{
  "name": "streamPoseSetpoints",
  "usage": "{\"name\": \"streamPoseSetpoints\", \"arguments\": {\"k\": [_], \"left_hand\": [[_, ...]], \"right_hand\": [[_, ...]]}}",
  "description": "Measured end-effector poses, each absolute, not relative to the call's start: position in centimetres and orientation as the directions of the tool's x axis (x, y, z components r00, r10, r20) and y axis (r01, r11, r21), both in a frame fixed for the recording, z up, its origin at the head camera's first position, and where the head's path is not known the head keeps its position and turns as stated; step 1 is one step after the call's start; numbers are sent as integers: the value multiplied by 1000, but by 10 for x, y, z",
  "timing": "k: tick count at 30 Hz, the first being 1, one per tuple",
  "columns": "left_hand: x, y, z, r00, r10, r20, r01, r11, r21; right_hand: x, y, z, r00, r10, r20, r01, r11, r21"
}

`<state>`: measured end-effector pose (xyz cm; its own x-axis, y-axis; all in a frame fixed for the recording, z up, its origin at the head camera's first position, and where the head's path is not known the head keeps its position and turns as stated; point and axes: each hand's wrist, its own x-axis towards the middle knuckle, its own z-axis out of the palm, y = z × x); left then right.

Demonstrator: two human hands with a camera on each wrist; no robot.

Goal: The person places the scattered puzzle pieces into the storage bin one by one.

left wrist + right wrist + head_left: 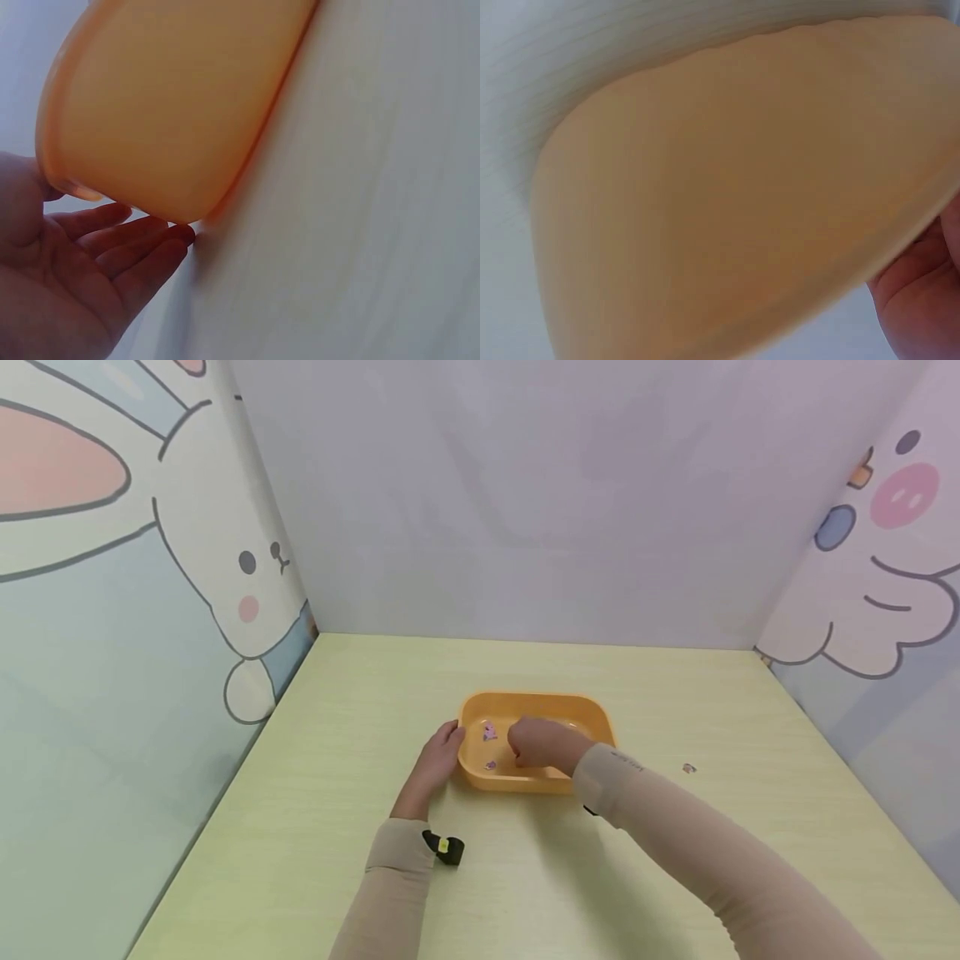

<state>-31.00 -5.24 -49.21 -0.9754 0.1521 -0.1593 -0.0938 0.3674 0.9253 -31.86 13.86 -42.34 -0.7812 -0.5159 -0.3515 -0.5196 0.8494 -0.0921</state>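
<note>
An orange plastic basin (517,784) with rounded corners sits on the table. My left hand (438,756) holds its left end; in the left wrist view the thumb goes over the rim and the fingers (154,270) lie against the outer wall. Inside the basin is my right hand (543,743), its fingers bent down toward the floor of it. Whether they hold anything is hidden, and the right wrist view shows mostly the basin's outer wall (727,172). Left of that hand lie a pinkish cut-out piece (490,732) and a smaller one (491,765).
Another small coloured piece (689,768) lies on the pale yellow-green table (360,710), right of the basin. Walls with cartoon animals stand at left and right, and a plain pale wall (517,510) closes the back.
</note>
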Motion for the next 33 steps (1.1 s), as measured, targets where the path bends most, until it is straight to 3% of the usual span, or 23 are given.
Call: {"name": "streamPoseSetpoints", "arguments": {"k": [8, 14, 33], "left_hand": [[-310, -50, -493, -976, 164, -145, -77, 363, 929], [-309, -50, -496, -976, 158, -149, -81, 368, 926], [-311, -53, -492, -978, 147, -147, -82, 378, 922]], "right_hand": [[-315, 138, -433, -802, -476, -361, -476, 874, -96], [-312, 138, -437, -793, -525, -308, -535, 843, -58], [-306, 184, -400, -826, -522, -211, -496, 852, -165]]}}
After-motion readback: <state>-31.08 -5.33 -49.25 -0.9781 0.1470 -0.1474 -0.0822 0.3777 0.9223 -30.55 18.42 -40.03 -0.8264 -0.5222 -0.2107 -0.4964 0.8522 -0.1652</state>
